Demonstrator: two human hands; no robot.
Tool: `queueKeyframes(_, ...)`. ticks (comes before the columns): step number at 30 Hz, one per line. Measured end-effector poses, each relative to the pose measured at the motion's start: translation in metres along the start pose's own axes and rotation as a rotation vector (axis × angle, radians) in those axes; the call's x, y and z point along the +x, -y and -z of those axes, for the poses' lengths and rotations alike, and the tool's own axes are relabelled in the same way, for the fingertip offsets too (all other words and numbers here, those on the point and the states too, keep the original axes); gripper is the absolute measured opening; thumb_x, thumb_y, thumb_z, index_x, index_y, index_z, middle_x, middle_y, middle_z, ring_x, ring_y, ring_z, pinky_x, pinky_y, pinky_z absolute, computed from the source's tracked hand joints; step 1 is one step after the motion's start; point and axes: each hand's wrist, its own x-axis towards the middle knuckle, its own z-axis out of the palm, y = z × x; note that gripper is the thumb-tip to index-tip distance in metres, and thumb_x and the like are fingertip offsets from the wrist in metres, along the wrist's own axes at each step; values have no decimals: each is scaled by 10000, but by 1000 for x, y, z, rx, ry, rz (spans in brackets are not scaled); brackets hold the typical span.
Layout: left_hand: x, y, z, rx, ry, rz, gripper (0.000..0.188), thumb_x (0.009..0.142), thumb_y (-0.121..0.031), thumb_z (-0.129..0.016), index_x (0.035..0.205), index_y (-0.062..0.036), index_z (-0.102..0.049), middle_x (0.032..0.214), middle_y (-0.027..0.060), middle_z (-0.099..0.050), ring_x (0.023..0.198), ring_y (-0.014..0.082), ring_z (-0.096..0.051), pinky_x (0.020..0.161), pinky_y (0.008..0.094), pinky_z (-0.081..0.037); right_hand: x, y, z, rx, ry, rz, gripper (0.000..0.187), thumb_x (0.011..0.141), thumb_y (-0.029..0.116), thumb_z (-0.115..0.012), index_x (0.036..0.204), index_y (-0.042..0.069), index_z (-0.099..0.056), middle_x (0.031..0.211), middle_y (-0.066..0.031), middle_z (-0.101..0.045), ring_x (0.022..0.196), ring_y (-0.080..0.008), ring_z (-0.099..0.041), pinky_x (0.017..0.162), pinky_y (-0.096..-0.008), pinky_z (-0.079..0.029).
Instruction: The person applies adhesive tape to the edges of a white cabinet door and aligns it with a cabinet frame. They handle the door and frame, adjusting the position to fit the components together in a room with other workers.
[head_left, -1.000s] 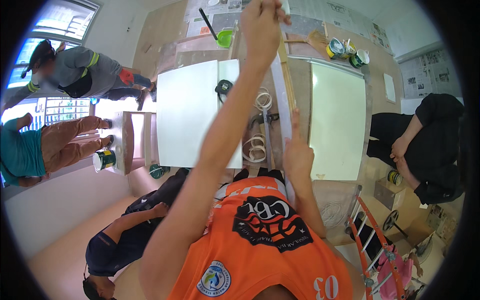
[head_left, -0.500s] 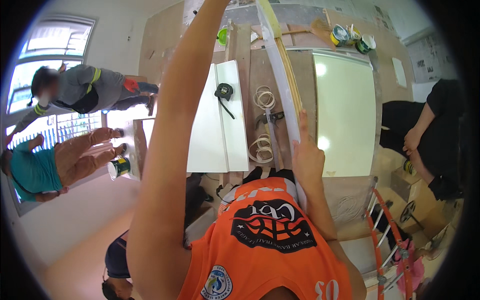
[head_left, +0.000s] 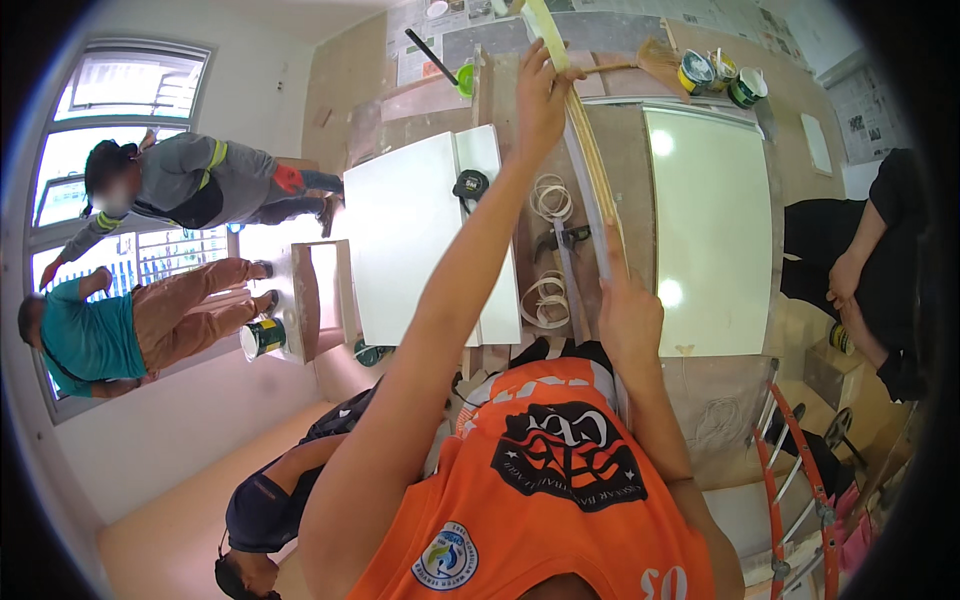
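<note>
A long, narrow board stands on edge, running away from my body, with its pale layered edge facing up. A pale yellow strip lies along the far part of that edge. My left hand grips the board where the strip meets the bare edge, fingers over one side and thumb on the other. Closer to me, my right hand is closed around the board, its index finger stretched along the edge. Beside the board are coils of thin whitish banding and a hammer.
A white panel with a tape measure on it lies left; another pale panel lies right. Paint cans and a broom sit at the far right. Several people are around, and an orange ladder stands near right.
My left hand has come down from the top edge of the view onto the board. My right hand keeps its place on the board. The view has shifted slightly.
</note>
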Motion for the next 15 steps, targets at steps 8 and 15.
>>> queueKeyframes(8, 40, -4, -18, -58, -37, 87, 243, 1011, -120, -562, 853, -27, -720, 878, 116, -754, 777, 297, -668, 714, 419, -501, 6, -1, 10, 0, 34, -57, 840, 953, 86, -592, 1642, 338, -182, 894, -187, -663, 736, -386, -694, 613, -501, -547)
queueKeyframes(15, 128, 33, -26, 199, -17, 194, 316, 1057, -208, -521, 943, 19, -708, 898, 139, -746, 870, 227, -702, 782, 383, -535, 7, -4, 9, 31, 41, -64, 857, 925, 66, -589, 1639, 330, -195, 914, -199, -671, 727, -402, -692, 625, -497, -552)
